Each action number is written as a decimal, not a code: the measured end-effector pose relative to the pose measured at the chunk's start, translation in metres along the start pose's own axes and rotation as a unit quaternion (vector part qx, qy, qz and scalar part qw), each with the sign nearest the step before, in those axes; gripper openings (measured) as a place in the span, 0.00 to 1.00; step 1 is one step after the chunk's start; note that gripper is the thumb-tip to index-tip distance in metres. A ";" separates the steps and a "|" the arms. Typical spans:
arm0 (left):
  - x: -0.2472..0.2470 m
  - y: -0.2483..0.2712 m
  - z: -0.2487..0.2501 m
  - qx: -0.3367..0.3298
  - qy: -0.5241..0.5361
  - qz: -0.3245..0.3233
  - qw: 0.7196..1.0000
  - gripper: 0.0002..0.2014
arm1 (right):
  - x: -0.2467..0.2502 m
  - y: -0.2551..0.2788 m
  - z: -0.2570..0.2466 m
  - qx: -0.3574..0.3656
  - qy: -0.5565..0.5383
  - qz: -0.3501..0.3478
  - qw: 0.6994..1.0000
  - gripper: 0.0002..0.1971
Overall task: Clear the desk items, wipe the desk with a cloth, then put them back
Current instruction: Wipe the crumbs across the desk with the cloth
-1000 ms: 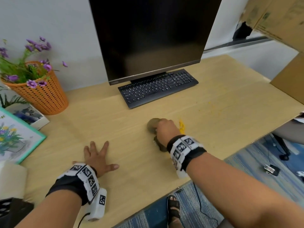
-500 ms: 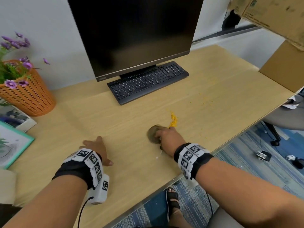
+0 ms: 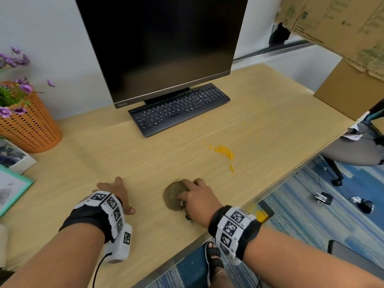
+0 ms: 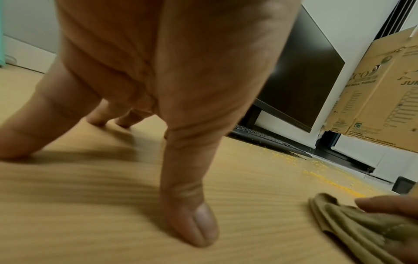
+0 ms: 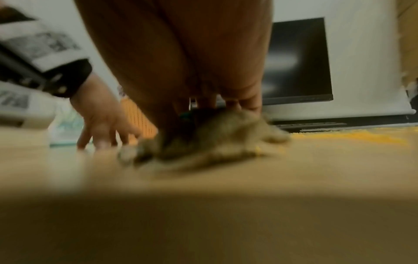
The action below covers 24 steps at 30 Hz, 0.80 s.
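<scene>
Right hand (image 3: pixel 196 197) provides the working grip: its fingers curl over a bunched brown cloth (image 3: pixel 173 196) and press it flat onto the wooden surface (image 3: pixel 128 154) near the front edge. Most of the visible cloth pokes out on the thumb side of that grip, toward the left hand (image 3: pixel 116 194), which lies spread and flat on the surface just beside it, fingers straight, holding nothing.

What the next stroke turns on is the pile of yellow crumbs (image 3: pixel 223 151). It lies ahead of the grip and off to its outer side, well apart from the cloth, with a thinner trail running from it back toward the grip and a scatter beyond it toward the keyboard (image 3: pixel 178 109). The right hand is clearly nearer the crumbs, so the wipe is probably a push forward and outward; the surface edge is close on that side, and crumbs could spill over it.

From the head view, the gap between cloth and pile reads plainly. In the left wrist view the folded layers of the cloth (image 4: pixel 353 226) show under a fingertip, and the crumbs (image 4: pixel 316 171) form a band behind. In the blurred right wrist view, crumbs (image 5: pixel 343 137) stretch past the cloth (image 5: pixel 210 141) on its far side; finger detail is lost there.
</scene>
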<state>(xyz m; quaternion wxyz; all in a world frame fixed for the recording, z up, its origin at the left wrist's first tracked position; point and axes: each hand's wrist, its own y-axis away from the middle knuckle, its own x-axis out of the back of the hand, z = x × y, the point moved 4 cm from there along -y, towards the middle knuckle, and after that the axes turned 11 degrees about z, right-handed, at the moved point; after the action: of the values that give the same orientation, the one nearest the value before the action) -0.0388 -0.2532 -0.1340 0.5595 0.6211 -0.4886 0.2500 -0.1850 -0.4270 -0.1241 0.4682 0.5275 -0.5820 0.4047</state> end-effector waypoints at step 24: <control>-0.006 -0.009 -0.003 -0.001 0.019 -0.009 1.000 0.61 | 0.016 0.015 0.093 -0.148 -0.011 0.091 0.985 0.18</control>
<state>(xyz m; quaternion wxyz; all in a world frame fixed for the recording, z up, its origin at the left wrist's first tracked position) -0.0324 -0.2490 -0.1426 0.5715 0.6197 -0.4729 0.2563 -0.2112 -0.5188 -0.1302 0.4958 0.4019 -0.6861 0.3492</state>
